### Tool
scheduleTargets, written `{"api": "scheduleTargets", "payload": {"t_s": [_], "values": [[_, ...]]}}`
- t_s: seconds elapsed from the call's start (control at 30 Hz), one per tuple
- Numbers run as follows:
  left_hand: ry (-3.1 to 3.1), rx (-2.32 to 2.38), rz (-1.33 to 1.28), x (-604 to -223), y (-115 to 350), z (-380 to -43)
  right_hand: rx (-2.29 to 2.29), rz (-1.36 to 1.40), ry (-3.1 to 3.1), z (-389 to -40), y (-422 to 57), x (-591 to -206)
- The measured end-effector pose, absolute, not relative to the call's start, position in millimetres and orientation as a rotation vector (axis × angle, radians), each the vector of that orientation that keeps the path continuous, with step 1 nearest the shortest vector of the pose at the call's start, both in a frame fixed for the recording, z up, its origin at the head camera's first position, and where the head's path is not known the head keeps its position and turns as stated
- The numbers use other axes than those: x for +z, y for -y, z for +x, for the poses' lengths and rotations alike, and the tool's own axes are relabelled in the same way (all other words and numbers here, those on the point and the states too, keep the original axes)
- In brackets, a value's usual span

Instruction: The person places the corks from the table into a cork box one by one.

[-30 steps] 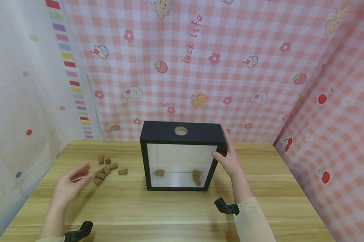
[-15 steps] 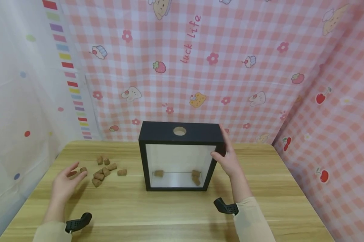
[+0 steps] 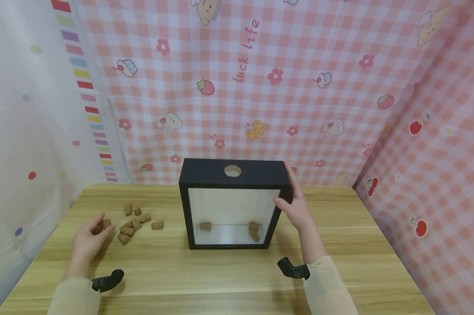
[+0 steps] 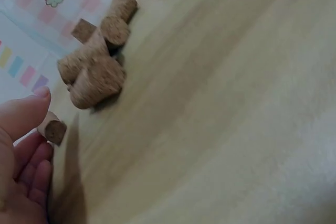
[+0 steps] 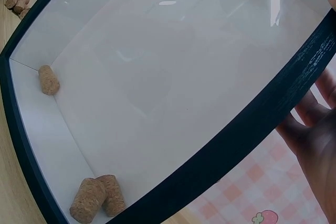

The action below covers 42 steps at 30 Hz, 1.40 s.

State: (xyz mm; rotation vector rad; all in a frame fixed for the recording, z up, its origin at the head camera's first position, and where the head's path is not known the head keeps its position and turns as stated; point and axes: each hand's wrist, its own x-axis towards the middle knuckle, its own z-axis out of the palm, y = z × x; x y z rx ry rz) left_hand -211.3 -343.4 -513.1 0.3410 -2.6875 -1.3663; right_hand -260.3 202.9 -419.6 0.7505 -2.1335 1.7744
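My left hand [image 3: 88, 243] is at the left of the table, with thumb and fingers curled round a cork [image 4: 55, 131]. Beside it lies a loose cluster of several corks [image 3: 126, 229], which also shows in the left wrist view. A black shadow box frame [image 3: 205, 173] stands upright at mid-table, with a clear front, a pale back and a round hole in its top. My right hand [image 3: 297, 212] grips the frame's right side, thumb at the front and fingers behind. Inside, one cork [image 3: 205, 226] rests at the bottom left and two corks [image 5: 88, 200] at the bottom right.
The wood-grain table [image 3: 221, 280] reaches back to a pink checked cloth [image 3: 237, 109]. A white dotted cloth [image 3: 32, 131] hangs at the left, and more checked cloth at the right. Each forearm wears a black wrist mount [image 3: 293, 268].
The left hand has drawn back slightly leftward, and its fingers have come round a cork that was hidden one second ago. The right hand and the frame stay put.
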Motion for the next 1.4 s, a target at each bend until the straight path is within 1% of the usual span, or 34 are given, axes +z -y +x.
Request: {"api": "scheduleTargets", "payload": {"t_s": [0.2, 0.43, 0.93, 1.07, 1.4], "values": [[2.654, -1.307, 0.396, -521.3, 339.7, -208.3, 1.777, 0.755, 2.120, -259.2, -202.1, -419.2], [2.612, -1.191, 0.388, -527.4, 336.4, -205.0, 1.784, 0.746, 2.112, -257.9, -202.1, -419.3], [2.526, -1.240, 0.458, -529.2, 330.4, -201.0, 1.800, 0.757, 2.093, -258.4, -201.2, -418.8], [2.395, -1.330, 0.481, -532.4, 330.1, -199.5, 1.808, 0.758, 2.092, -258.8, -201.2, -419.5], [2.028, -1.784, 0.591, -530.1, 333.9, -188.3, 1.800, 0.777, 2.083, -259.2, -200.8, -419.2]]}}
